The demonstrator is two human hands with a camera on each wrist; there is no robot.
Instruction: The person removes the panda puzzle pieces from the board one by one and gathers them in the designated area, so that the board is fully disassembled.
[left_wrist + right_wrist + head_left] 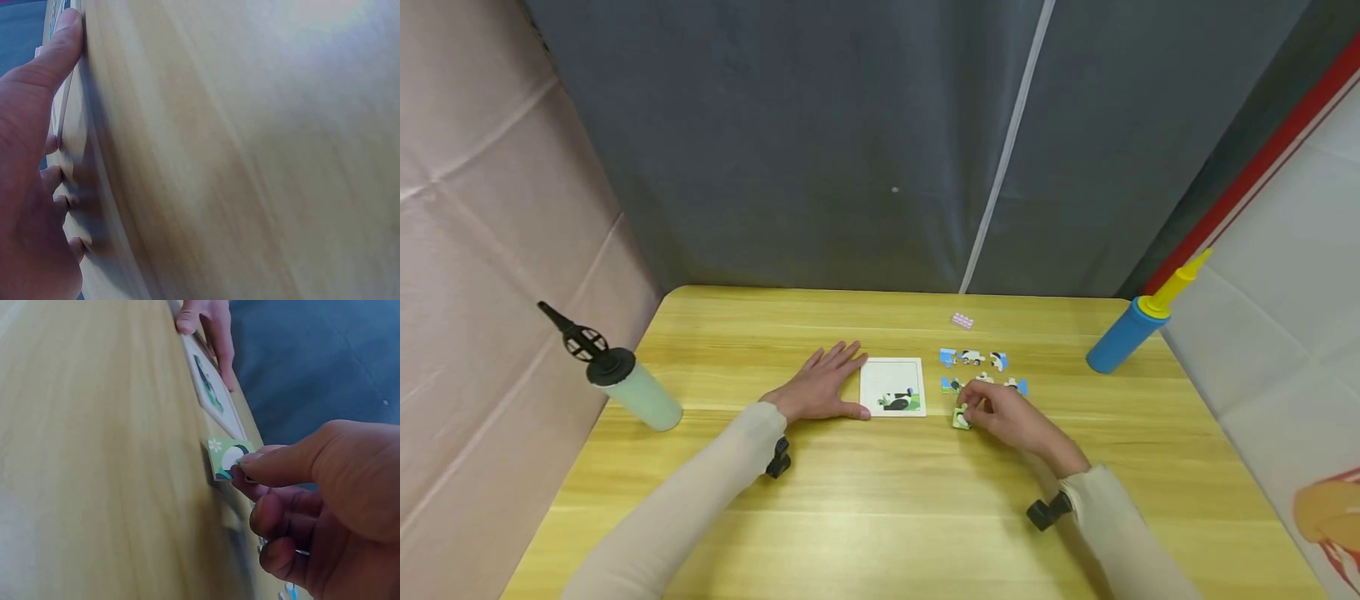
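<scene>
A white square puzzle tray [882, 373] lies on the table, with panda-picture pieces [901, 401] fitted along its lower right. My left hand [820, 387] lies spread at the tray's left side, thumb and fingertips at its edge. Between thumb and index finger, my right hand [1003, 412] pinches a green puzzle piece [226, 456] with a white flower and part of a panda. That piece is tilted, right of the tray. Behind the right hand lie two rows of loose puzzle pieces [973, 357], the nearer row partly covered by the fingers.
A pink toy brick [962, 321] sits beyond the loose pieces. At the left stands a pale green bottle [643, 396] with a black top; at the right, a blue pump [1123, 337] with a yellow nozzle. A dark curtain [820, 167] hangs along the table's far edge.
</scene>
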